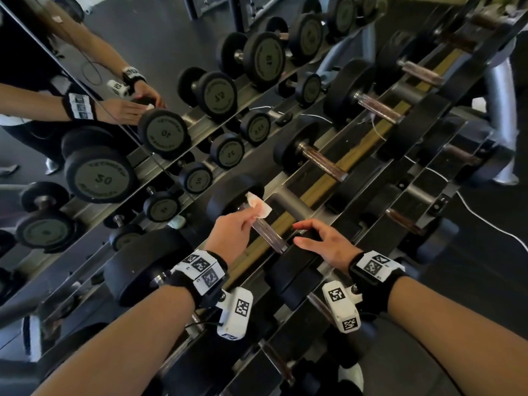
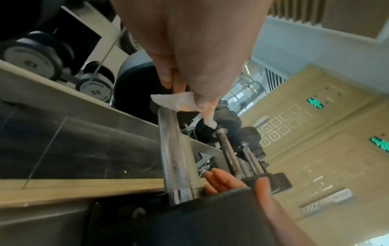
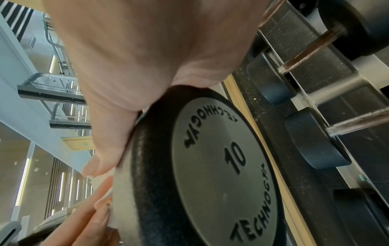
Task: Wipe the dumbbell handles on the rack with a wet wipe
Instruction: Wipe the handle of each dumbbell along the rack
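My left hand (image 1: 253, 215) pinches a white wet wipe (image 1: 258, 207) against the far end of a steel dumbbell handle (image 1: 270, 235), next to its far black head (image 1: 228, 197). In the left wrist view the wipe (image 2: 179, 102) sits on top of the handle (image 2: 175, 158). My right hand (image 1: 298, 232) rests with spread, nearly straight fingers on the near head (image 1: 291, 270) of the same dumbbell. That head's end plate (image 3: 221, 166) reads 10, with my palm (image 3: 136, 74) on its rim.
More dumbbells lie along the rack (image 1: 371, 155) to the upper right, their handles (image 1: 323, 162) bare. A mirror (image 1: 85, 138) on the left reflects the rack and my hands. A white cable (image 1: 485, 221) runs down the right side.
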### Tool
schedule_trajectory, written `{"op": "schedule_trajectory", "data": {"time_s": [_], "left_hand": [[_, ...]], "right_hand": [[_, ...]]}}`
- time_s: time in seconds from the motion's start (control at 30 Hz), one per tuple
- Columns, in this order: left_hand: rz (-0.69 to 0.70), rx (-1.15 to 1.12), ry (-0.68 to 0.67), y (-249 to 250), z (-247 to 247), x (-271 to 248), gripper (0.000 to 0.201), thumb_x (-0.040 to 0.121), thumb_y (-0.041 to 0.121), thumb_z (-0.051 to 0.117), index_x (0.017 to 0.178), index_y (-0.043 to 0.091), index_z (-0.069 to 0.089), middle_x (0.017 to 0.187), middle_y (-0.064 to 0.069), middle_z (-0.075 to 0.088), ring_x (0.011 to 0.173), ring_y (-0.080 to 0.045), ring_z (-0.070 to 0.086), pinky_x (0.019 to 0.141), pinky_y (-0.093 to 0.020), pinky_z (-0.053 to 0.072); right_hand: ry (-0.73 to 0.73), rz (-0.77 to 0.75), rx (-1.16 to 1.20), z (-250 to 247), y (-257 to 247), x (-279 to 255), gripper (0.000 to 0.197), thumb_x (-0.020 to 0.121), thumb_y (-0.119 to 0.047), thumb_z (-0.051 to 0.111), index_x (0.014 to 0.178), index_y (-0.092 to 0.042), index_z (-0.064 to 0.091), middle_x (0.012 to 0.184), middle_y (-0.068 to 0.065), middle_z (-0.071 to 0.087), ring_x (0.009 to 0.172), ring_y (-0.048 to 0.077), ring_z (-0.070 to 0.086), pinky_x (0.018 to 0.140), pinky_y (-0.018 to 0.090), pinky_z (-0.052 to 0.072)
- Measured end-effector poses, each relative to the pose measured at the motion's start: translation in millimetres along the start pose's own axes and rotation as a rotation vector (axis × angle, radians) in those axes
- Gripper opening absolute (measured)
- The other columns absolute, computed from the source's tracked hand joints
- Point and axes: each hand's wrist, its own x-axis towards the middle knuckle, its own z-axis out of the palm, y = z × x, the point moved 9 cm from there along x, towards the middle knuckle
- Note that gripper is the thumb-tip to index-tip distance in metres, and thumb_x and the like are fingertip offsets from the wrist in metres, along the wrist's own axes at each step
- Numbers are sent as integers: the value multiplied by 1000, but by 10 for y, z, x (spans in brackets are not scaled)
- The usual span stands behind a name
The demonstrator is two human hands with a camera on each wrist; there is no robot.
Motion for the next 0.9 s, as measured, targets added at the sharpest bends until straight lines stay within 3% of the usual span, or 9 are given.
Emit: {"op": "schedule_trajectory", "data": {"time_s": [0.1,0.17,0.23,0.33,0.47,0.63,0.73,0.83,0.9], "left_hand": [[193,52,-71,170,121,63,38,100,14,49,137,21,57,124,-4,65,114,-14,56,104,-25,41],[378,275,-180,310,310,10,40,99,14,47,138,20,55,132,-5,60,127,-20,49,111,-36,35],[526,553,-322,324,561,-118,51,95,15,43,146,23,41,145,-1,46,137,-20,36,118,-44,22],[492,647,-415,172,695,-202,70,91,21,42,154,33,14,161,9,15,149,-14,7,120,-54,1],[463,732,-462,-4,671,-143,70,94,31,39,154,37,4,164,10,0,151,-15,-4,120,-54,1],[448,764,-375,109,566,-104,67,86,36,36,151,37,21,157,3,19,144,-30,15,120,-49,13],[472,703,-426,194,713,-202,69,84,33,36,152,33,22,155,2,27,143,-26,20,118,-43,11],[473,702,-539,129,764,-159,69,92,27,37,155,38,9,161,9,17,149,-17,7,121,-47,1],[490,737,-572,79,695,-54,64,96,26,33,154,40,8,163,9,14,150,-16,6,122,-49,2]], "right_hand": [[-22,16,14,7,1,16,42,77,-43,80,116,-40,63,114,-7,68,105,11,67,88,25,55],[-37,21,12,8,-14,25,51,69,-52,81,116,-40,63,116,-7,68,107,12,66,97,34,53],[-36,12,-4,13,-33,35,59,63,-57,80,116,-40,62,118,-6,67,111,12,64,103,38,50],[-19,3,5,14,-31,32,66,61,-58,80,120,-37,59,123,-6,65,116,12,61,107,41,47],[20,-1,15,0,-38,6,71,60,-57,81,123,-35,58,124,-8,63,117,10,60,107,38,47],[31,9,6,-3,-56,-21,60,74,-41,83,127,-30,56,128,-5,61,120,13,57,110,42,44],[52,0,-13,-9,-96,-43,66,70,-46,79,129,-27,55,130,-5,59,123,12,55,112,42,41],[53,-2,-47,0,-119,-53,65,73,-46,78,131,-28,53,132,-9,57,126,6,51,115,39,37],[60,1,-37,-8,-104,-51,63,77,-41,79,132,-27,53,133,-8,57,127,9,51,116,42,35]]}}
